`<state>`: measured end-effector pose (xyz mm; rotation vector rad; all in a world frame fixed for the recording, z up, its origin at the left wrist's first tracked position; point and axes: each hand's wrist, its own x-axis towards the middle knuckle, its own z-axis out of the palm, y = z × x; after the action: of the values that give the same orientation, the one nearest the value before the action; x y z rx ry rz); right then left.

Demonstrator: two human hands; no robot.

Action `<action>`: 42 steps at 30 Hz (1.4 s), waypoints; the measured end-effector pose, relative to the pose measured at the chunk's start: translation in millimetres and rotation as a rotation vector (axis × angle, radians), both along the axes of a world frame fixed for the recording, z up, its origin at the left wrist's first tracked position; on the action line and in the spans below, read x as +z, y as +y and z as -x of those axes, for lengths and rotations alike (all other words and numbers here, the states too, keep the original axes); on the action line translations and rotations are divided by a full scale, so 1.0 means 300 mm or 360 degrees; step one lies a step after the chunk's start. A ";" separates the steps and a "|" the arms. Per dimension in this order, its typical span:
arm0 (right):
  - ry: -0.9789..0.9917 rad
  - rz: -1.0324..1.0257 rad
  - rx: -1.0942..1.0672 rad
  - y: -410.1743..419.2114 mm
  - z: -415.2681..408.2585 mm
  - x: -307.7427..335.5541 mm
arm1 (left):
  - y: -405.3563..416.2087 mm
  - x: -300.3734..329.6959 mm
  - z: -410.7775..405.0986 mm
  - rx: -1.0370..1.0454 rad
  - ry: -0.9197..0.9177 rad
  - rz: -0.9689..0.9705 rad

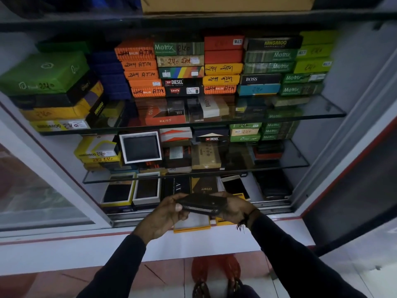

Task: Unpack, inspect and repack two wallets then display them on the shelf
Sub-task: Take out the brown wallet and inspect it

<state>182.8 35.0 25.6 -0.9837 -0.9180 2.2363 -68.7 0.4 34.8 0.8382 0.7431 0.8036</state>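
A black zip-around wallet [200,204] is held flat in front of the cabinet's bottom shelf, its metal zip facing me. My left hand [164,214] grips its left end with thumb and fingers. My right hand [233,208] holds the right end from behind. Under the hands an open yellow box [192,226] with a white inside lies on the white ledge [86,248]. A second yellow box piece [223,221] shows just right of it, mostly hidden by my right wrist.
A glass-shelved cabinet [214,119] is packed with stacked wallet boxes in green, orange, yellow and black. An open white-framed box with a dark wallet [140,149] stands on the middle shelf. Open boxes [132,189] sit on the bottom shelf. A sliding glass door [38,190] is at left.
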 end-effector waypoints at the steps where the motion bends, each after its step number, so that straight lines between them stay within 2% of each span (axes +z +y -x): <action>1: -0.0145 -0.0060 -0.0065 0.003 -0.011 0.000 | -0.001 -0.008 0.012 0.0083 0.0038 0.0006; 6: -0.0566 -0.0353 -0.0292 -0.010 -0.095 -0.004 | -0.018 -0.071 0.046 0.0540 0.0402 0.0093; 11: -0.0693 -0.0598 -0.0317 -0.044 0.018 0.021 | -0.009 -0.101 -0.057 0.0799 0.0535 0.0067; 17: -0.0820 -0.0840 -0.0416 -0.055 0.073 0.011 | 0.006 -0.104 -0.074 0.0663 0.0083 0.0295; 24: -0.0830 -0.0862 -0.0488 -0.096 0.126 0.009 | -0.003 -0.128 -0.084 0.0707 0.0087 0.0301; 27: -0.0816 -0.0929 -0.0617 -0.146 0.192 0.004 | -0.007 -0.122 -0.097 0.0653 -0.0115 0.0308; 29: -0.0880 -0.1181 -0.0724 -0.172 0.243 0.009 | -0.025 -0.131 -0.108 0.0633 -0.0381 0.0353; 31: -0.1038 -0.1500 -0.0670 -0.195 0.290 0.021 | -0.048 -0.148 -0.120 0.0688 -0.0580 0.0451; 33: -0.1205 -0.1680 -0.0572 -0.216 0.332 0.029 | -0.064 -0.176 -0.120 0.0722 -0.0711 0.0486; 37: -0.1210 -0.1675 -0.0522 -0.231 0.360 0.025 | -0.064 -0.204 -0.095 0.0683 -0.0754 0.0469; 42: -0.1230 -0.1616 -0.0665 -0.216 0.326 0.063 | -0.051 -0.215 -0.044 0.0777 -0.0560 0.0462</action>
<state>85.0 -30.0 44.4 -1.3134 -1.7038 0.7701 -55.6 -14.9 -29.6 0.2380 0.7330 1.2064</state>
